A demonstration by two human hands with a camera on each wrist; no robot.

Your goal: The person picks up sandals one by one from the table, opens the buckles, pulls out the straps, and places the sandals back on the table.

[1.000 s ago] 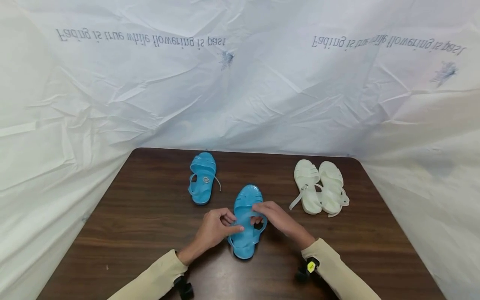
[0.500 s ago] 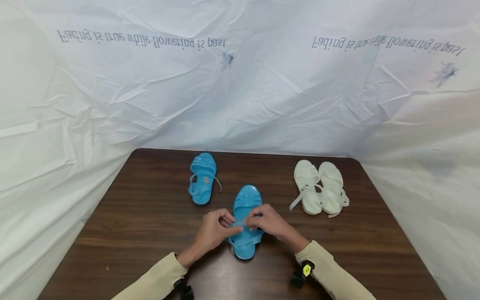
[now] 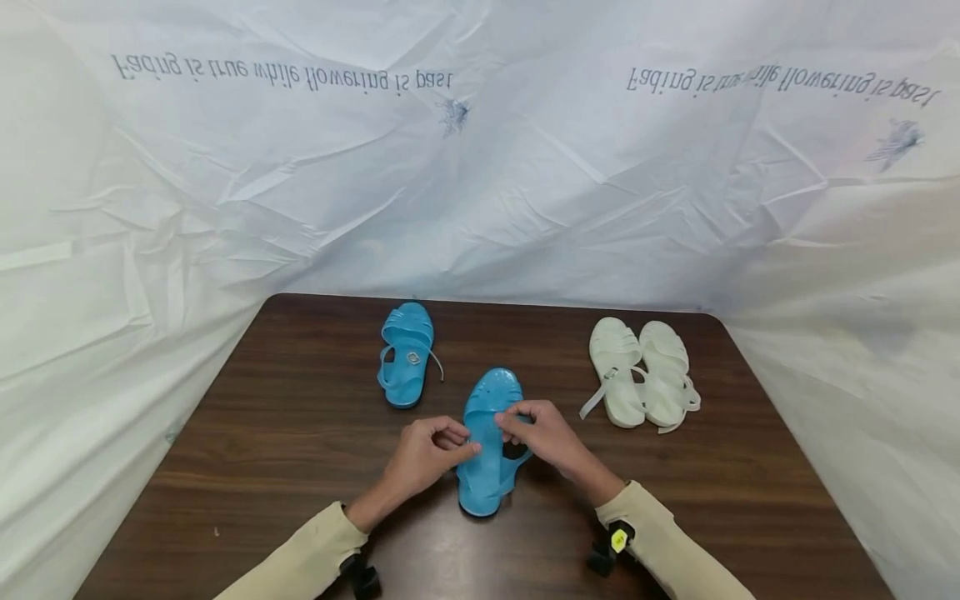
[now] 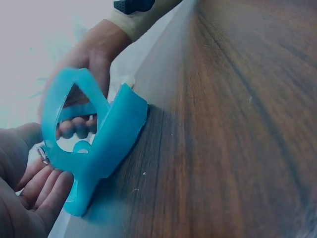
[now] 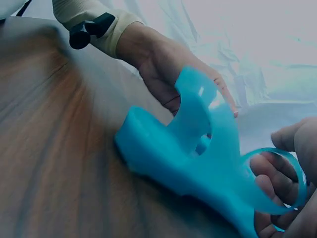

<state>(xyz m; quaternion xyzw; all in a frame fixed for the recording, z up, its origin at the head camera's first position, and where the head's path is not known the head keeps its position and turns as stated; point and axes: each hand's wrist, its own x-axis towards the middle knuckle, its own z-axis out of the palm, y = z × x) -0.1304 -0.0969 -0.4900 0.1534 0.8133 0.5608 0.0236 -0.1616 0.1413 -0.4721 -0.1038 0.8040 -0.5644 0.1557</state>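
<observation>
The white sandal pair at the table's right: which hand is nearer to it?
Right. The right hand pinches the strap of the near blue sandal, just left of the white sandal pair. The left hand holds that sandal's opposite side, farther away.

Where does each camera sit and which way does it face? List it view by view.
Head: above, facing forward and down at the table; both hands and sleeves show.
Left wrist: low by the left hand, facing the blue sandal and the right hand.
Right wrist: low by the right hand, facing the left hand.
All share the sandal.
</observation>
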